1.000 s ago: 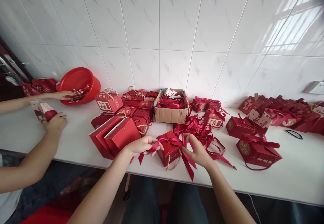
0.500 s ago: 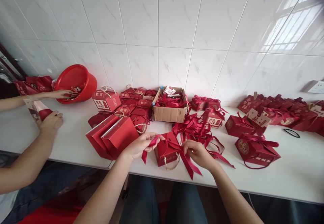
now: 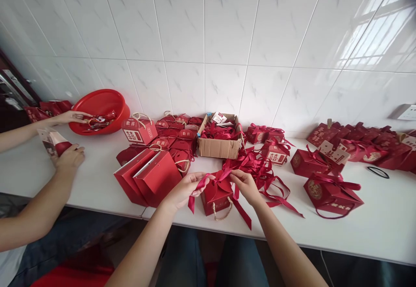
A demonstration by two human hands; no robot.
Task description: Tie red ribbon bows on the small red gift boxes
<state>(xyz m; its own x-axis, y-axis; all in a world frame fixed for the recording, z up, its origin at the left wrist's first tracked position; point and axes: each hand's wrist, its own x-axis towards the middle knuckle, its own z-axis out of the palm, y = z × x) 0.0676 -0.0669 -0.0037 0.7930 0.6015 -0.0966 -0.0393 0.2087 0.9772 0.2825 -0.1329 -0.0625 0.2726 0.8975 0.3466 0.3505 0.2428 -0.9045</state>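
A small red gift box (image 3: 217,198) with a twisted rope handle stands before me near the table's front edge. Over its top runs a dark pink satin ribbon (image 3: 242,214), one tail hanging down the right side. My left hand (image 3: 188,189), left of the box, pinches the ribbon, and a short end dangles below its fingers. Above the box's right top edge, my right hand (image 3: 245,185) pinches the same ribbon between thumb and fingertips. Loose ribbons (image 3: 251,166) lie heaped just behind that hand.
Flat red boxes (image 3: 157,176) stand at left before packed gift boxes (image 3: 165,137). A cardboard box (image 3: 219,147) of ribbons sits behind. Tied boxes (image 3: 333,194) and a black loop (image 3: 378,172) are at right. A co-worker's hand (image 3: 76,117) reaches into a red basin (image 3: 121,114).
My right hand has moved left and up along the ribbon, closer to the box's top. My left hand keeps its pinch. The co-worker's hand has lifted a little in the basin.
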